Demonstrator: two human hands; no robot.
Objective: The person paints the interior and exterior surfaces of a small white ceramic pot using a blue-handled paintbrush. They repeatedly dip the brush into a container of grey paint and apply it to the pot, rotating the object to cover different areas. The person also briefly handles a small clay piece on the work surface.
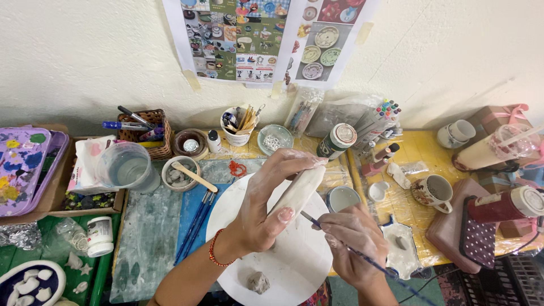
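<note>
My left hand (266,209) fingers clamp a long white clay piece (299,191), probably soft and fragile; right hand (351,241) fingers pinch a thin blue-handled brush (368,262) at five o'clock.

Clay piece (299,190) above round board (294,266); water cup (127,165) left, mug (435,191) right.

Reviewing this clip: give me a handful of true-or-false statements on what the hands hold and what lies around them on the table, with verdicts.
1. The left hand grips a pale elongated clay piece. True.
2. The right hand holds scissors. False: it holds a thin brush, its tip at the clay piece.
3. A small grey clay lump lies on the round white board. True.
4. The clear water cup stands right of the hands. False: it stands to their left, by the wicker basket.
5. Both hands are clean and dry-looking. False: both are smeared with pale clay.
</note>
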